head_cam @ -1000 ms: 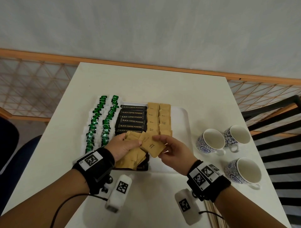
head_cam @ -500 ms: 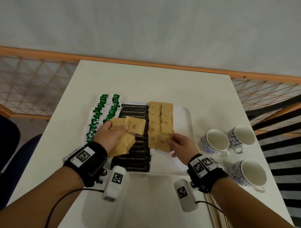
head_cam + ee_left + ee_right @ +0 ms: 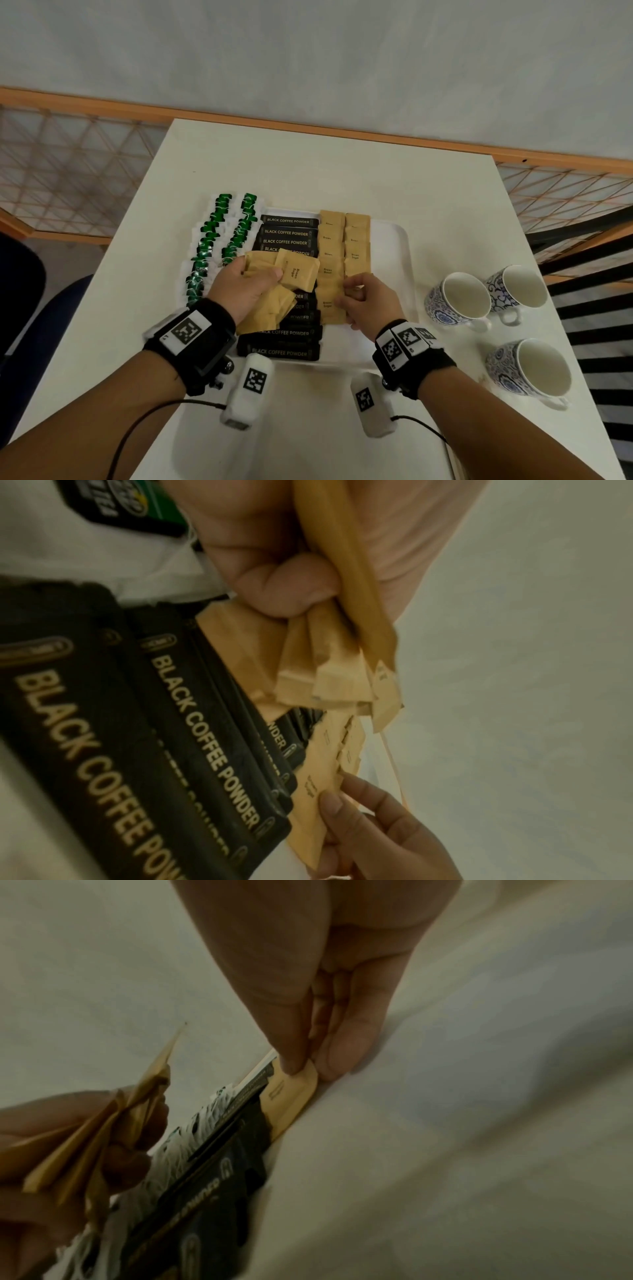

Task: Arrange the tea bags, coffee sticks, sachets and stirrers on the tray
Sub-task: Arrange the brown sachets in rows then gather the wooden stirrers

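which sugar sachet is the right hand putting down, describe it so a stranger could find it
On the white tray, find the two columns of brown paper sugar sachets right of the black coffee sticks. It's the nearest sachet in the left column, the only one under the right hand's fingertips.

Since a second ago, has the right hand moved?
Yes. The right hand has gone from beside the left hand's bundle rightward to the brown sugar sachets rows on the tray.

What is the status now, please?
Left hand holds spare sachets. Right hand pinches one brown sugar sachet, laying it on tray beside coffee sticks. Nothing blocking.
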`<state>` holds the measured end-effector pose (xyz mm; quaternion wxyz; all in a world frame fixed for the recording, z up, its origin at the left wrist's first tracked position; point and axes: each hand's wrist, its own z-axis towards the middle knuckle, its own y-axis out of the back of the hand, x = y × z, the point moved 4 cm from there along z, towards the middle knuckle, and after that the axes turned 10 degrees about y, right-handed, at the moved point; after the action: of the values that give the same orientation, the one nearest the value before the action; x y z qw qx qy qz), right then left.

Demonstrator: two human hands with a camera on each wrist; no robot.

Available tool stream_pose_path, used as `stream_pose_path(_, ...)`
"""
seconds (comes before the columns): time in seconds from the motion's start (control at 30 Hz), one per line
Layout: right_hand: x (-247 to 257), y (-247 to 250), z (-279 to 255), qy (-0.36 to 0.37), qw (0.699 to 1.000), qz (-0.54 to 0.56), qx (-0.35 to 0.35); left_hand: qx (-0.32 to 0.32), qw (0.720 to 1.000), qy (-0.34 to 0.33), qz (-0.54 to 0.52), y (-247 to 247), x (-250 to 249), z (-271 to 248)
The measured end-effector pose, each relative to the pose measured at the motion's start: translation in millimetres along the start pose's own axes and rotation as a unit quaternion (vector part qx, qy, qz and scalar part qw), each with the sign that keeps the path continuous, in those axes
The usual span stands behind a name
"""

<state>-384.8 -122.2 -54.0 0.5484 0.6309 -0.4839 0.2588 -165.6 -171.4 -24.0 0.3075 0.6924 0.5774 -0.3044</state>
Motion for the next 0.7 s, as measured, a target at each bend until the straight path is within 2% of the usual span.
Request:
stream_pose_path(0.17,-3.2,1.5,-0.9,0.026,0.998,-0.048,-0.001,0.003,1.0,-0.006,0.013,-5.5,-0.1,-1.6)
stream_pose_path(0.23,-1.0,6.8,-2.4,0.046,0.998,-0.045,-0.028,0.006,1.0,-0.009,0.021,-9.6,-0.9,-3.6)
stream_pose_path(0.3,6.8,13.0,-5.1,0.062,0.997,-0.003,-0.046,0.006,0.999,-0.015,0.038,-14.3,-2.3,-6.1)
stream_pose_path(0.4,18.8,13.0,-10.7,0.058,0.992,0.109,-0.005,0.008,0.998,-0.02,0.061,-22.3,-2.7,-8.6)
stream_pose_path(0.53,25.7,9.9,-18.3,0.064,0.982,0.174,0.028,0.026,0.997,-0.017,0.069,-34.2,-2.4,-14.2)
stream_pose_path(0.63,29.0,17.3,-22.8,0.096,0.97,0.221,0.031,0.06,0.997,0.008,0.056,-42.6,-0.6,-17.5)
stream_pose_path(0.7,29.6,21.3,-25.5,0.128,0.968,0.211,0.047,0.092,0.994,0.035,0.05,-46.7,2.7,-17.1)
